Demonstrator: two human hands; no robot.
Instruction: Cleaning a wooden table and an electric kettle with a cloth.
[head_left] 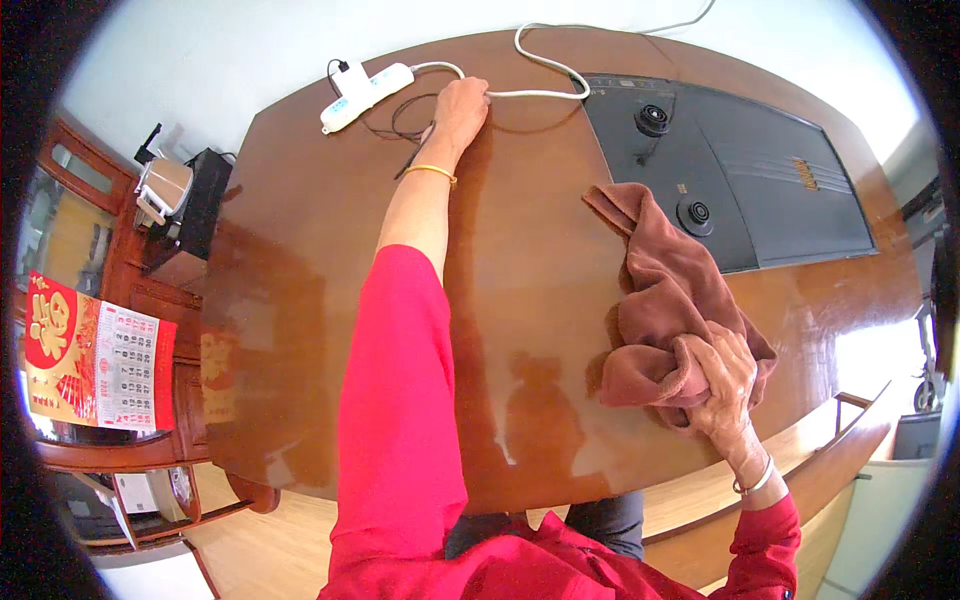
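My left hand (460,112), arm stretched out to the far side of the table, is closed on a white power cord (540,95). The cord runs from a white power strip (367,96) at the far left, where a small white plug with a black lead sits. By my left wrist lies a thin dark cable (402,118) in loose loops. My right hand (722,385) grips the near end of a crumpled brown cloth (675,290) lying on the table at the right. The cloth's far end reaches close to a black panel.
A glossy brown wooden table (530,240) fills the middle. Set at its far right is a black panel (730,170) with two round burner-like parts. A calendar (100,355) hangs at the left near a dark cabinet (190,410). A wooden bench (780,480) stands at the near right.
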